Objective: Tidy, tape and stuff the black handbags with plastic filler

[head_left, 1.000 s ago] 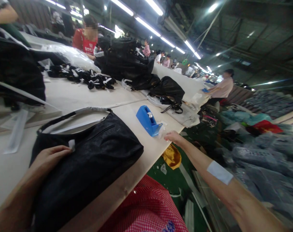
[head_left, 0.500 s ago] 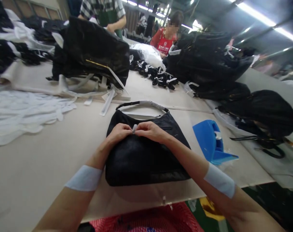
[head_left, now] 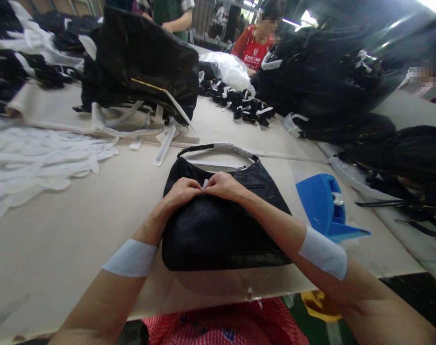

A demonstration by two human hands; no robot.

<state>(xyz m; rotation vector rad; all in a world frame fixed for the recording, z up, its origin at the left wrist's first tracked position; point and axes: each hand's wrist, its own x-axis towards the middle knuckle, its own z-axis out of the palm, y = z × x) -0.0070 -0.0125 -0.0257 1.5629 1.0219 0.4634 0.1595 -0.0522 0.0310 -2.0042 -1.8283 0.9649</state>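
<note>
A black handbag (head_left: 221,235) lies flat on the pale table in front of me, its handle (head_left: 227,148) partly wrapped in white and pointing away. Both hands meet over the upper middle of the bag. Between them shows a small whitish strip (head_left: 205,184). My left hand (head_left: 184,189) is closed, thumb and fingers pinched at the strip's lower end. My right hand (head_left: 223,186) pinches at the same strip from the other side. The fingertips hide most of what they grip. White bands wrap both forearms.
A blue plastic holder (head_left: 322,206) stands right of the bag. White strips (head_left: 41,163) are heaped at left. Large black bags (head_left: 146,67) stand at the back left, with more black bags (head_left: 322,81) at right. Co-workers stand beyond, one in a red apron (head_left: 253,53).
The whole view has shifted, so the bag sits slightly higher and further right in it. My hands stay together at the same spot on the bag, fingers drawn a little closer.
</note>
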